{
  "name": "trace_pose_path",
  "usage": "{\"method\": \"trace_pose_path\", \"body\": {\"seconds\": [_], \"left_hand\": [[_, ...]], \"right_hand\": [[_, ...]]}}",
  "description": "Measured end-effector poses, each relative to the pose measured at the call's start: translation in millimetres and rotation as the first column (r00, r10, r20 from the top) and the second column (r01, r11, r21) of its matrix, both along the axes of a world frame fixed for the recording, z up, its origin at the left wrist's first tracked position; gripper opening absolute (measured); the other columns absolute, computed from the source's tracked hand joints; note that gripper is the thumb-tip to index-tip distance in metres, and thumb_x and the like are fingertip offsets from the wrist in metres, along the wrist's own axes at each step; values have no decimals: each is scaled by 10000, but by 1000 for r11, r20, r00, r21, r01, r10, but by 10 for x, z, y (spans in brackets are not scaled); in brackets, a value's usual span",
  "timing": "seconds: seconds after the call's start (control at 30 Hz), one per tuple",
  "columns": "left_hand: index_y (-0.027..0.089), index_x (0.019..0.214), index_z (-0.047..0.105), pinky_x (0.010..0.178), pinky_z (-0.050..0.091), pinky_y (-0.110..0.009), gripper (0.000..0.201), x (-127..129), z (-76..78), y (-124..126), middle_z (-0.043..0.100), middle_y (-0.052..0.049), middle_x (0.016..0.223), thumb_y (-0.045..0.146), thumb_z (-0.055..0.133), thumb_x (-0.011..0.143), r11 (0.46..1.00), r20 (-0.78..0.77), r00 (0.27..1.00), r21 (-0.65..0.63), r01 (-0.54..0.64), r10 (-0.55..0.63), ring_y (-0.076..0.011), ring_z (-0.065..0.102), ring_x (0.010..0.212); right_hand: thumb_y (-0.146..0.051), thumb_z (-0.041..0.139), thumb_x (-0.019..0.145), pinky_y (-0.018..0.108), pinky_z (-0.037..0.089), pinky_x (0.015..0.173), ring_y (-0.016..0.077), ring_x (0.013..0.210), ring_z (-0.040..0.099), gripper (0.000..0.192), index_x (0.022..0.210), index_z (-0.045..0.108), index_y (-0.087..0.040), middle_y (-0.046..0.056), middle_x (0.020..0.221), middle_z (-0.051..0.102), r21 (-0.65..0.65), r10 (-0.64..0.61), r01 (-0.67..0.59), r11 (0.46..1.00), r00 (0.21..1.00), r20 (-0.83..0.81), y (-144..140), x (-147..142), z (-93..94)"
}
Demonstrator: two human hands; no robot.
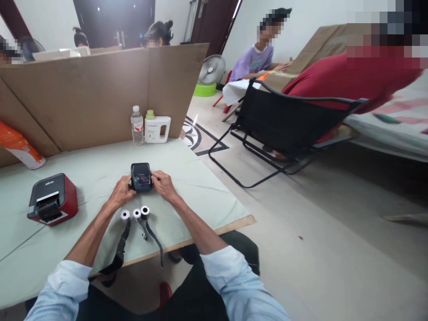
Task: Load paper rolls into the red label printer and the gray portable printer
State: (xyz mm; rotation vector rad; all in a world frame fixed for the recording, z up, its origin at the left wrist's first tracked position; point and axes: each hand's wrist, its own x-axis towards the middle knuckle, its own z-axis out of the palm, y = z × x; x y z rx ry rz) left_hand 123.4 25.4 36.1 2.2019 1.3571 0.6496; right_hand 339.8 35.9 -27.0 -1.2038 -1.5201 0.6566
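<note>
A small black printer [141, 177] with a rounded, glossy top rests on the table, held from both sides. My left hand [122, 191] is closed on its left edge, fingertips partly hidden by the case. At the right edge, my right hand [163, 183] grips with bent fingers. Just in front of it on the cloth are three white-cored rolls: a left roll [125, 215], a middle roll [137, 213] and a right roll [145, 211]. Dark ribbon tails [124, 238] run from them towards the table's front edge, one hanging over it.
To the left stands a red and black printer [53, 199]. An orange and white bottle [23, 145] leans by the cardboard partition [100, 98]. A water bottle [137, 127] and a white jug [157, 129] stand behind. A black folding chair [277, 120] with a seated person is right.
</note>
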Motion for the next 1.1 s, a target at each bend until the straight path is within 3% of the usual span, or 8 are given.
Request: {"method": "trace_pose_path", "body": {"seconds": [0.23,0.43,0.57,0.77,0.9,1.1], "left_hand": [[170,1103,653,757,558,-356,408,-740,104,-249,665,-72,1014,240,658,702,990,35,990,-14,-138,139,-225,667,801],[145,1091,671,795,563,-396,411,-1028,9,-363,696,-90,1001,268,667,699,973,7,976,-84,-216,217,-267,686,839],[142,1151,682,858,569,-407,461,-1090,-102,-360,722,-97,1059,321,693,726,976,69,978,-104,-190,198,-281,692,917],[139,1406,597,842,584,-418,714,-1234,-136,-275,661,-172,1318,410,739,761,975,194,959,-124,-187,208,-299,701,1007],[163,1438,581,811,596,-385,723,-1291,-105,-190,578,-189,1443,398,740,773,990,248,960,-95,-108,129,-303,670,1107],[183,1452,577,813,610,-367,742,-1299,-128,-98,494,-181,1536,405,754,766,991,285,952,-104,-83,110,-343,599,1264]], "right_hand": [[-209,515,933,252,554,668,157,765,608,239,899,752,-216,39,891,631,-68,263,-263,962,965,-17,7,-660,234],[-251,554,902,252,584,568,132,634,623,262,1004,791,-209,29,888,648,-230,342,-388,892,914,-219,49,-1009,121],[-287,591,879,297,614,607,151,666,651,347,1155,785,-204,50,960,690,-252,309,-381,890,908,-284,60,-1013,-13],[-374,643,866,303,615,690,169,792,673,455,1283,737,-217,65,1060,674,-182,391,-457,870,867,-308,16,-907,-98],[-390,650,888,309,590,739,154,801,641,475,1332,709,-233,64,1098,646,-127,438,-474,871,868,-232,-17,-860,-117],[-372,735,854,331,560,809,149,810,618,517,1356,694,-255,49,1105,635,-82,457,-478,875,869,-190,-10,-845,-136]]}}
